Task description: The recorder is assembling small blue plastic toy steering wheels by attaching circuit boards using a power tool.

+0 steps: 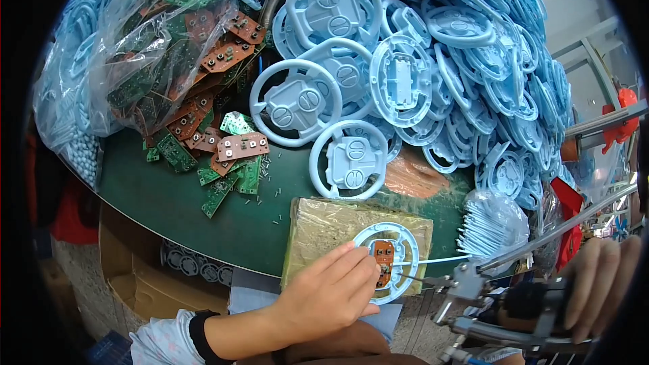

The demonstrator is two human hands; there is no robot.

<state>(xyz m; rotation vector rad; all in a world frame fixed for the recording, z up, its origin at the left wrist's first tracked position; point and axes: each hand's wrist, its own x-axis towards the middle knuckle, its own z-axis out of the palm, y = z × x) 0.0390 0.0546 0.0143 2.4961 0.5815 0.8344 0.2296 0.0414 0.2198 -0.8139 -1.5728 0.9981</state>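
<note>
A wheel (414, 249) is resting on a block (324, 230); circuit boards (242, 147) are lying to its left, heaped wheels (466, 71) sitting behind.

The green table (149, 186) carries piled light-blue steering wheels (403, 88), heaped circuit boards (243, 146), scattered small screws (263, 177), 1 yellowish block (324, 230) and 1 clear bag (503, 220) of pale sticks (478, 233).

My left hand (331, 290) hides the blue wheel (414, 257) toward its nine o'clock; at four o'clock, my right hand (602, 287) is cut off
</note>
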